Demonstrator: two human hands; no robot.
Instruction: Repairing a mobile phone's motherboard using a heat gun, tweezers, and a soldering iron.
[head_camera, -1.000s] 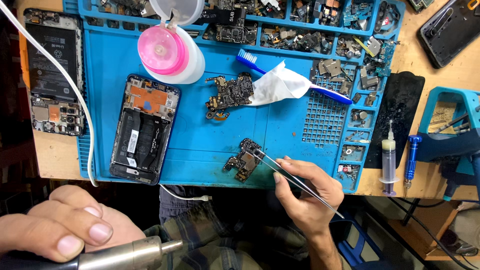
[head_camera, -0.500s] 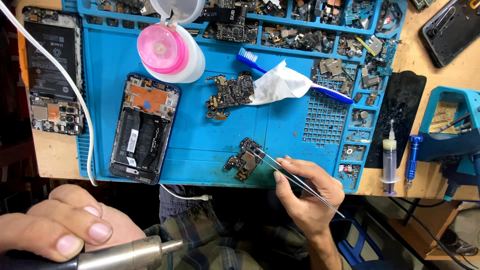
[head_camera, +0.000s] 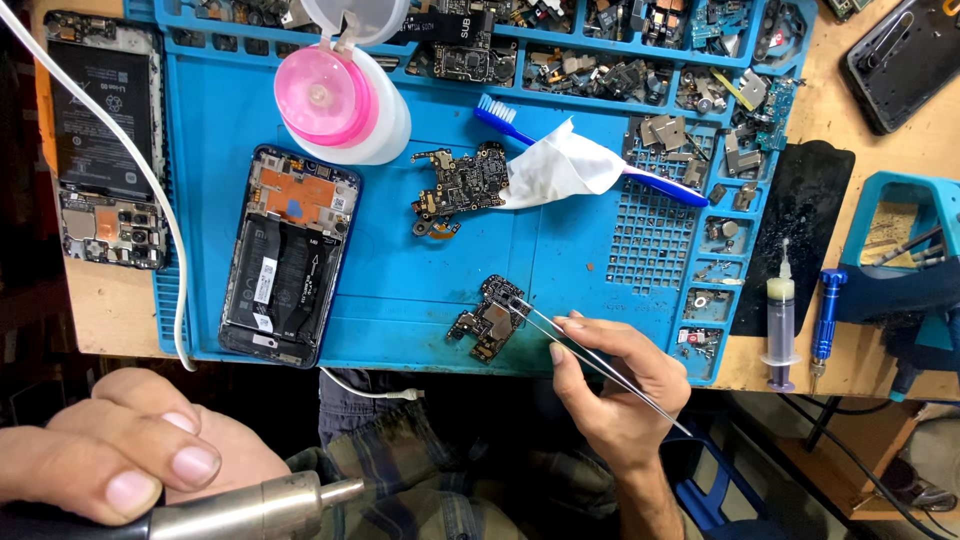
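Right now we have our right hand (head_camera: 625, 385) pinched around a pair of slim metal tweezers (head_camera: 590, 360), thumb and forefinger closed tight on the shafts, the other fingers curled loosely beneath. The tips rest on the small circuit board (head_camera: 490, 318) lying near the front edge of the blue work mat (head_camera: 400, 260), at about five o'clock from the opened phone (head_camera: 288, 255). Whether the tips actually grip a part on that board or only touch it, we cannot tell.

Our left hand (head_camera: 130, 450) sits low at eight o'clock, off the mat, fingers wrapped fully around the handle of a hot-air tool (head_camera: 255, 505) whose metal nozzle points right, toward our lap rather than the bench.

A second board (head_camera: 462, 188) lies at twelve o'clock from the first, touching a white cloth (head_camera: 560, 168) draped over a blue toothbrush (head_camera: 600, 160). A pink-lidded bottle (head_camera: 335, 100) stands further at eleven.

We judge the risks as these: the nozzle hangs close to trouser fabric and a white cable (head_camera: 120, 170), which heat could scorch; a slip of the tweezers could scrape or flick a tiny part into the cluttered trays (head_camera: 640, 75); and the unclamped board could skid under pressure.
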